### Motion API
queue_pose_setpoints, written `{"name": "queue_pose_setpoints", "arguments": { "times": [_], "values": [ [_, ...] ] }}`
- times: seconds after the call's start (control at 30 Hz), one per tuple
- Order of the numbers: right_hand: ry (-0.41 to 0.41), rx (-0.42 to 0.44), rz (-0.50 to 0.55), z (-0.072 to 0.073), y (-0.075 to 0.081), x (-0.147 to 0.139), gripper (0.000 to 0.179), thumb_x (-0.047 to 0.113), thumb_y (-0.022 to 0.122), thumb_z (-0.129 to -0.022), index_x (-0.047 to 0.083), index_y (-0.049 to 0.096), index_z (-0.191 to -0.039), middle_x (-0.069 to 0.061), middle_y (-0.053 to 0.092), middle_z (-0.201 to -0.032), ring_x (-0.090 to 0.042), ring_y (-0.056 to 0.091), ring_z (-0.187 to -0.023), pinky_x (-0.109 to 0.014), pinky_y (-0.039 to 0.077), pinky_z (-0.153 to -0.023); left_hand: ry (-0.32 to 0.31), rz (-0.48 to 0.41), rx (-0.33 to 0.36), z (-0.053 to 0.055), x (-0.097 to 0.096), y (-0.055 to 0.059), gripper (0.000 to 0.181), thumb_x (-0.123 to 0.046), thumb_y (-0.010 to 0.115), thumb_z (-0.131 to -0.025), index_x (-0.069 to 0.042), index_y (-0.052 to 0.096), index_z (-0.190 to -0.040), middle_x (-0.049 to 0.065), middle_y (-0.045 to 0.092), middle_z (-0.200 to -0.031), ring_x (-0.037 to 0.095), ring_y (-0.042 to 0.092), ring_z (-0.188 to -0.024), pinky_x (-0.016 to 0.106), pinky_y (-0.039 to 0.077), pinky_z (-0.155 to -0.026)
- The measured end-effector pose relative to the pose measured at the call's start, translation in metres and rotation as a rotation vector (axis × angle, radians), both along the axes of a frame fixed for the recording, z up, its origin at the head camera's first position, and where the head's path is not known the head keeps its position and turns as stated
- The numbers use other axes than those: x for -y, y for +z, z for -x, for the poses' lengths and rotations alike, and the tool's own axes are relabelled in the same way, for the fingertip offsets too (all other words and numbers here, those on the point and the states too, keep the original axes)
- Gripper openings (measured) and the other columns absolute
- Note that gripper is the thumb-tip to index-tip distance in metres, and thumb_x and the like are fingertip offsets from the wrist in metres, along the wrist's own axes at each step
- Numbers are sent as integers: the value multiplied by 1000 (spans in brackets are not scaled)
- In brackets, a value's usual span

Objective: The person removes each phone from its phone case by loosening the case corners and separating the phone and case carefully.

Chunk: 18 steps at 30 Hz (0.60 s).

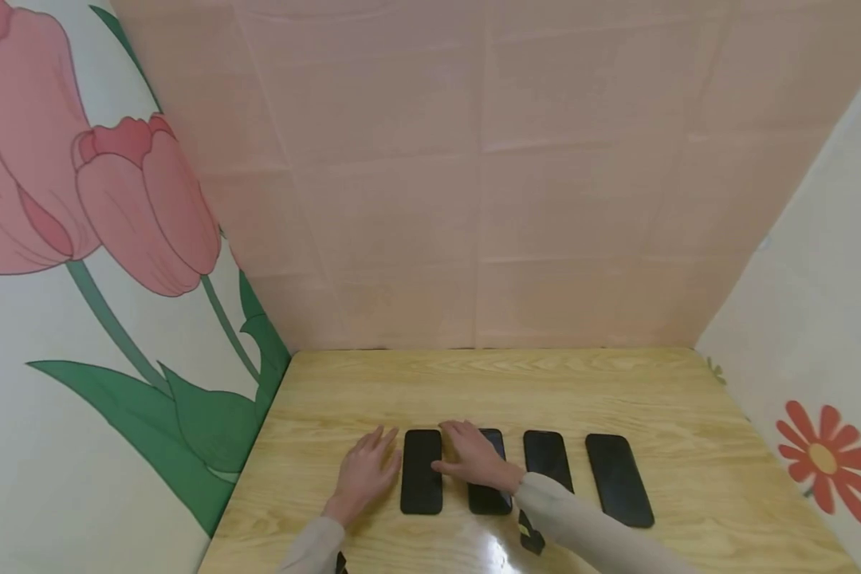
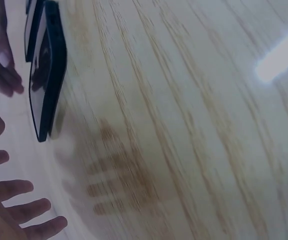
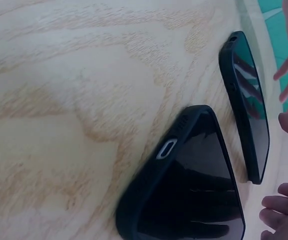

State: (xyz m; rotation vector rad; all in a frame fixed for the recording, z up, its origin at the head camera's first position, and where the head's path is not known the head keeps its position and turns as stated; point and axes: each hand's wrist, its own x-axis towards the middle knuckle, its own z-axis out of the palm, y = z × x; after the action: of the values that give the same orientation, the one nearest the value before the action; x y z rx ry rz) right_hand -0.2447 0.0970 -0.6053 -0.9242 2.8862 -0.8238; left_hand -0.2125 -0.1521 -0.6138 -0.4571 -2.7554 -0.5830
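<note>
Several smartphones with dark screens lie in a row on the wooden table. My left hand (image 1: 362,470), fingers spread and relaxed, is just left of the leftmost phone (image 1: 421,478). Reaching in from the right, my right hand (image 1: 477,458) partly covers the second phone (image 1: 489,501), its thumb over the right edge of the leftmost one. Nothing is gripped by either hand. In the right wrist view, the fingers of the right hand (image 3: 284,210) stand apart, and a nearer phone (image 3: 189,190) in a black case shows its charging port.
Farther right lie a third phone (image 1: 545,454), partly behind my right sleeve (image 1: 581,518), and a fourth phone (image 1: 620,478), set at a slant. A pinkish covering (image 1: 473,199) hangs behind the table (image 1: 488,383). Walls with painted flowers flank both sides.
</note>
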Motion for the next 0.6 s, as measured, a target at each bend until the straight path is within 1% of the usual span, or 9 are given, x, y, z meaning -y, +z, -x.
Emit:
{"name": "queue_pose_setpoints", "arguments": {
  "times": [0.07,0.13,0.23,0.3,0.37,0.43,0.53,0.6],
  "values": [
    [-5,5,-19,0,-2,2,78,43,73,-88,-8,44,-141,-25,49,-140,-42,44,-130,-54,28,-112,-8,-5,-5,0,-2,0,43,-28,61,-97,-11,59,-136,22,56,-134,42,58,-115,58,49,-89],
    [-8,6,-43,1,-4,4,80,45,73,-88,-9,43,-140,-26,49,-140,-42,44,-130,-53,29,-111,-12,-4,-8,0,-3,0,41,-25,63,-97,-8,60,-134,22,60,-128,41,61,-109,55,52,-85],
    [-5,6,-73,2,-7,8,82,46,74,-87,-9,44,-140,-26,49,-139,-41,45,-129,-52,30,-111,4,-9,-3,2,-5,-2,37,-18,65,-95,-3,62,-129,22,65,-116,38,65,-99,51,55,-78],
    [0,8,-82,3,-10,11,83,46,75,-86,-9,44,-140,-26,50,-139,-40,46,-129,-51,31,-111,21,-21,5,3,-6,-1,34,-14,66,-93,1,63,-124,22,66,-110,38,66,-95,49,56,-75],
    [2,7,-85,4,-12,12,84,46,76,-85,-8,44,-140,-25,50,-138,-39,47,-128,-51,31,-111,34,-33,16,4,-8,0,30,-12,66,-93,2,65,-120,22,67,-106,38,67,-91,49,57,-71],
    [5,2,-83,5,-13,13,85,45,79,-83,-8,45,-139,-24,51,-137,-39,47,-127,-51,31,-110,27,-34,18,4,-9,1,28,-10,66,-92,2,66,-117,21,68,-104,37,68,-87,48,57,-67],
    [11,-15,-84,5,-15,14,86,44,82,-80,-9,46,-138,-24,53,-135,-39,49,-126,-52,32,-110,16,-7,26,3,-11,-1,25,-11,66,-92,1,67,-115,18,69,-102,32,69,-81,44,56,-61],
    [17,-21,-73,4,-15,15,87,43,84,-78,-10,46,-136,-24,54,-134,-40,50,-124,-53,33,-109,14,8,37,2,-12,-2,25,-11,66,-92,1,68,-115,16,69,-102,30,69,-81,42,56,-61]
  ]
}}
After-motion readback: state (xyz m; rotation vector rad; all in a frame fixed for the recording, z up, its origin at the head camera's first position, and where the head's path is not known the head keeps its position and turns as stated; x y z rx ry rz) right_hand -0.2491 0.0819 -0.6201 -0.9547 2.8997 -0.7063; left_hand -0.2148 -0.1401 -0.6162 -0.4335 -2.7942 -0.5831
